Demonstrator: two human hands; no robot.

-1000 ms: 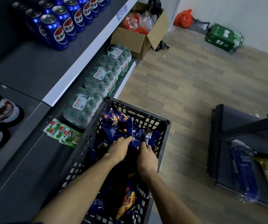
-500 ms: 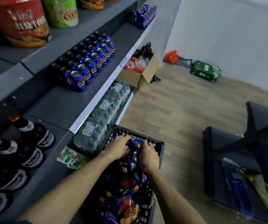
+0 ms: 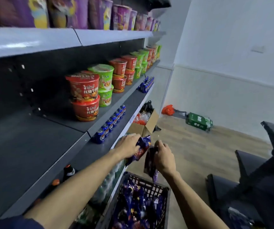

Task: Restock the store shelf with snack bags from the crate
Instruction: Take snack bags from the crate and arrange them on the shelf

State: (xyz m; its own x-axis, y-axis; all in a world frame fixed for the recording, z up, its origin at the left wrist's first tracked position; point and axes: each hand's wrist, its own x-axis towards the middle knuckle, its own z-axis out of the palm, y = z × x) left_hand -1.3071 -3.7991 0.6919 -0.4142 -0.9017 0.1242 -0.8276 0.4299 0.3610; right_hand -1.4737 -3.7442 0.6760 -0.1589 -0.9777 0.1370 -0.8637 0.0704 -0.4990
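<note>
A snack bag (image 3: 140, 150) is gripped in the left hand (image 3: 128, 145) and another bag (image 3: 151, 164) in the right hand (image 3: 164, 156), both raised above the crate (image 3: 165, 195), probably for the bare shelf (image 3: 25, 146) alongside.

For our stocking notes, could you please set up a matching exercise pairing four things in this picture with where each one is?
Things:
1. blue cola cans
2. red noodle bowls
3. green carton
4. snack bag

Places:
A. on the floor by the far wall
B. in the grip of the left hand
C. along the front edge of a lower shelf
D. stacked in twos on the middle shelf

Pairs: 1-C, 2-D, 3-A, 4-B
</note>
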